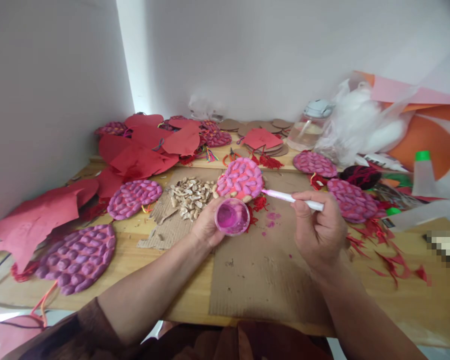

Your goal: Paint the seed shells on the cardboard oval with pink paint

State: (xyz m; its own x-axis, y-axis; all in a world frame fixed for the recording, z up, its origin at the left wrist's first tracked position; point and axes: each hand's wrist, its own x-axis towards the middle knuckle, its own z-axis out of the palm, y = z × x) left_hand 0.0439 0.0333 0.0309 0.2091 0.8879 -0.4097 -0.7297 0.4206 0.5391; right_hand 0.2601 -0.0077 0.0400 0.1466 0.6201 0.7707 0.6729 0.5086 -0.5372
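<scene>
My left hand (205, 223) is closed round a small clear plastic cup (218, 223) with purple-pink paint inside. Just beyond the cup is a red disc (240, 177) covered in peanut shells, most painted pink-purple and a few at its lower edge bare tan. Whether my left fingers also touch the disc is hidden. In my right hand (320, 227) is a white-handled paintbrush (285, 196), gripped like a pen. Its pink tip is at the disc's right edge; contact cannot be made out. Beneath lies a cardboard sheet (262, 275) with pink paint spots.
A heap of peanut shells (191, 196) lies left of the cup. Finished-looking purple shell pieces (80, 257) and red cut sheets (138, 150) spread leftward. At the right are more shell pieces (354, 200), a green-capped bottle (423, 175), red scraps (393, 265) and plastic bags (371, 120).
</scene>
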